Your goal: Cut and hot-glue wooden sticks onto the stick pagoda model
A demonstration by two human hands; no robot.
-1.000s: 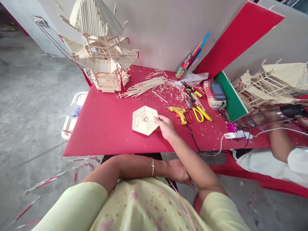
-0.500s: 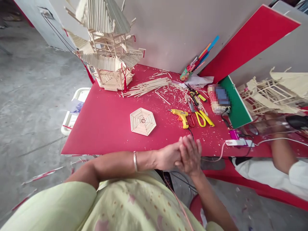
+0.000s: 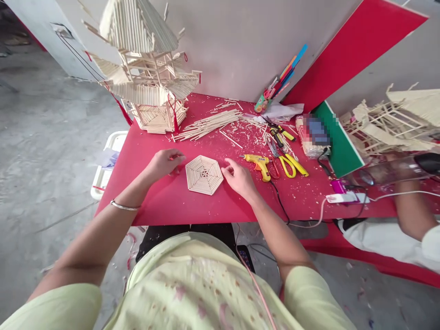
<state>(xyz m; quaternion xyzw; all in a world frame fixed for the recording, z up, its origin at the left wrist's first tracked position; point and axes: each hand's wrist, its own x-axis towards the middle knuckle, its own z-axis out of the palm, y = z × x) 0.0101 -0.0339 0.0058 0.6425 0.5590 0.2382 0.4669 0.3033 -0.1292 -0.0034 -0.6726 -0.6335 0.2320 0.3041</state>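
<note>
A flat hexagonal panel of pale thin sticks, laid in rings round a small star-shaped centre, lies on the red tabletop. My left hand hovers at the panel's left, fingers loosely bent and apart, with nothing in it. On the other side, my right hand has its fingertips close to the panel's right edge; whether they touch it I cannot tell. Its fingers are apart too and hold nothing. Just right of that hand lies a yellow hot glue gun, its black cord running toward the table's front edge.
A stick pagoda model stands back left. Loose sticks and scraps lie behind the panel. Yellow-handled cutters, a pen holder and a power strip are to the right. Another person's arm shows at far right.
My hands were clasped together near the table's front edge. They have parted and reached forward, one to each side of the hexagonal panel. The panel stays in place.
</note>
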